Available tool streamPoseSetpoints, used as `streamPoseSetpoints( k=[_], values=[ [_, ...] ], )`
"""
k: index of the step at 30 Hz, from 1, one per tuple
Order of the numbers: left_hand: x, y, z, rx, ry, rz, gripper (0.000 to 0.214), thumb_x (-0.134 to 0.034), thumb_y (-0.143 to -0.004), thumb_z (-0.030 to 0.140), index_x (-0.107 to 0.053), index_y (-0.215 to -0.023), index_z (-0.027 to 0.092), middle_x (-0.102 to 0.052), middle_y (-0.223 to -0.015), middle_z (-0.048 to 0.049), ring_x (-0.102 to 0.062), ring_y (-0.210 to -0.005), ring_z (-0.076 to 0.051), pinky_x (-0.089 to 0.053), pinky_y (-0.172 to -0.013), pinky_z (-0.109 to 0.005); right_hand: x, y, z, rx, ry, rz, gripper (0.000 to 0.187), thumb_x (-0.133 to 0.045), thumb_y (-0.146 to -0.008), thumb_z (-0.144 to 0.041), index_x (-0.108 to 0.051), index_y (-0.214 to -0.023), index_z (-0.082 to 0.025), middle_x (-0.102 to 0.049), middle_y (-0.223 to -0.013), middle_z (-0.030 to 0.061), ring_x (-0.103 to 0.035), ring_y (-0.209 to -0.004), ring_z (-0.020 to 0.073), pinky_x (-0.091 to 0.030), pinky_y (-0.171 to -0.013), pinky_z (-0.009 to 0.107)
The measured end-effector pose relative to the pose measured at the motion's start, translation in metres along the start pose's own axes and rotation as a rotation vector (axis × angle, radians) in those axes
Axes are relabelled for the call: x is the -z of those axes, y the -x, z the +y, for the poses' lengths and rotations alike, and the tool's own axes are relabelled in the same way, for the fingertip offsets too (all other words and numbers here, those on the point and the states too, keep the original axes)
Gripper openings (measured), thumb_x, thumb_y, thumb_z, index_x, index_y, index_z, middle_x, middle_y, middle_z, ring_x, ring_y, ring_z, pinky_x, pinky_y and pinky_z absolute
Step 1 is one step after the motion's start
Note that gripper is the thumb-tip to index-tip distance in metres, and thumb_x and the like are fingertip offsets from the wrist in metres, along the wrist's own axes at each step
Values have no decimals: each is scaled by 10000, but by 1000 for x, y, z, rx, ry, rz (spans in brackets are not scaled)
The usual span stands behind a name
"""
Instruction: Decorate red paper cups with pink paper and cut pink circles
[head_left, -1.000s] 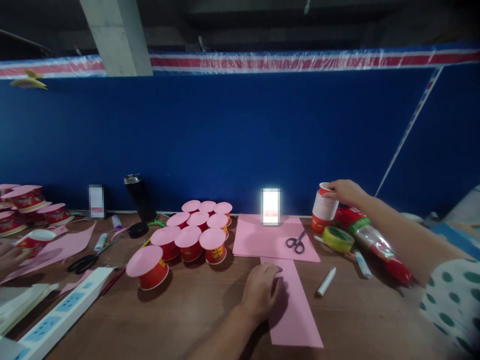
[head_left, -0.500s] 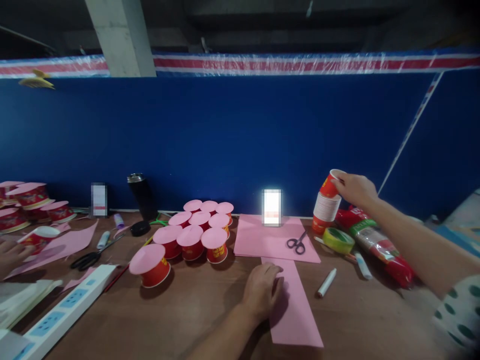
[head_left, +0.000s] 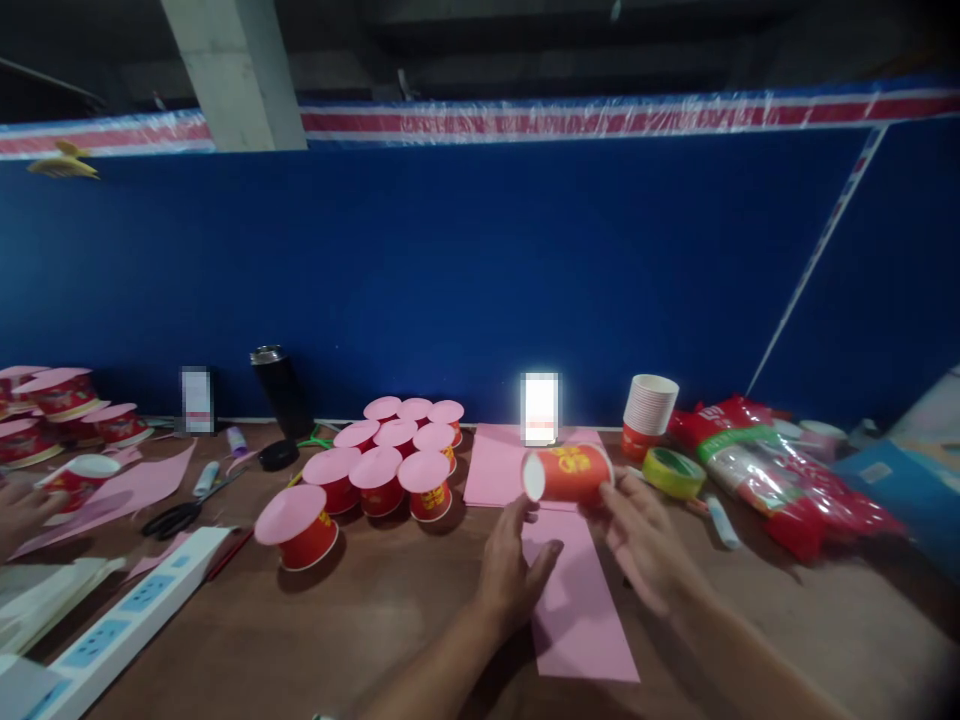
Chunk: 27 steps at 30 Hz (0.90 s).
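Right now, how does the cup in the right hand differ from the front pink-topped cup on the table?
The held cup is tipped on its side; the front cup stands on end. The held cup is up in the right hand; the front cup rests on the table. The held cup shows no pink disc; the front cup has one on top. Both are reddish with yellow markings.

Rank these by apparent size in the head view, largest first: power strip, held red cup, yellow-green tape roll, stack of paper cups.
1. Power strip
2. Held red cup and stack of paper cups: too alike to rank
3. Yellow-green tape roll
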<state>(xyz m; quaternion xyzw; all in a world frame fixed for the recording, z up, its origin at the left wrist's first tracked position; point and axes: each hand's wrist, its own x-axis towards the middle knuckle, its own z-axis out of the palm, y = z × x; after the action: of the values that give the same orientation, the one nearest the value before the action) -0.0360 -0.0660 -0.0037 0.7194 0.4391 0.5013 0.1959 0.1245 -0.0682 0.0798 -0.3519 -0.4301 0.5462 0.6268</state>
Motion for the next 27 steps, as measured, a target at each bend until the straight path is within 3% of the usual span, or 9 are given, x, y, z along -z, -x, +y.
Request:
streamPoseSetpoints(
  k=[4,8,12,14,17,20,23,27],
  values=[
    [-1,-1,-2,57,147,55,479,-497,-868,409,-435,-1266,149,-574,-1188,-155,-553,-1117,-261,-453,-932,-406,-4,17,26,-184,-137,-18,316,-729,-733,-395,-615,-990,-251,-673,-1024,30,-632,-875,191,-524,-750,331],
    [-3,-2,-2,137,268,75,496,-505,-862,443,-446,-1245,135,-593,-1167,-157,-577,-1091,-253,-480,-909,-389,0,21,40,-224,-82,-85,313,-678,-779,-424,-608,-1031,-253,-685,-1021,39,-639,-915,212,-529,-758,353],
    [-3,-6,4,207,418,55,550,-601,-783,495,-498,-1179,127,-647,-1051,-144,-646,-936,-245,-539,-788,-356,7,23,51,-170,59,-187,320,-617,-826,-446,-602,-1071,-241,-676,-1058,52,-629,-959,217,-507,-823,376],
    [0,-9,7,237,403,105,504,-609,-781,487,-537,-1122,122,-667,-996,-132,-654,-901,-237,-539,-783,-352,13,21,54,-124,164,-215,315,-610,-834,-428,-589,-1080,-232,-678,-1044,55,-628,-945,208,-493,-842,374],
    [7,-15,12,288,344,215,488,-625,-780,447,-531,-1130,119,-672,-940,-106,-655,-839,-217,-542,-758,-349,26,13,49,-43,363,-105,326,-597,-840,-402,-545,-1102,-214,-683,-966,67,-632,-921,211,-488,-824,363],
    [14,-22,11,328,277,280,504,-638,-775,414,-509,-1158,114,-652,-999,-117,-645,-919,-222,-537,-797,-352,38,8,36,45,585,-40,239,-527,-876,-367,-556,-1034,-190,-673,-948,81,-636,-896,212,-487,-803,351],
    [15,-25,4,360,261,286,535,-648,-774,389,-477,-1206,125,-615,-1112,-135,-617,-1025,-227,-514,-872,-360,41,14,24,122,926,-241,173,-464,-902,-269,-598,-966,-177,-670,-929,77,-623,-856,203,-486,-761,339],
    [10,-21,-5,372,282,220,542,-680,-751,344,-463,-1206,144,-608,-1112,-122,-613,-1033,-226,-505,-896,-373,35,36,27,297,1347,-707,150,-571,-853,-223,-643,-970,-163,-667,-1004,87,-589,-942,229,-453,-844,375]
  ],
)
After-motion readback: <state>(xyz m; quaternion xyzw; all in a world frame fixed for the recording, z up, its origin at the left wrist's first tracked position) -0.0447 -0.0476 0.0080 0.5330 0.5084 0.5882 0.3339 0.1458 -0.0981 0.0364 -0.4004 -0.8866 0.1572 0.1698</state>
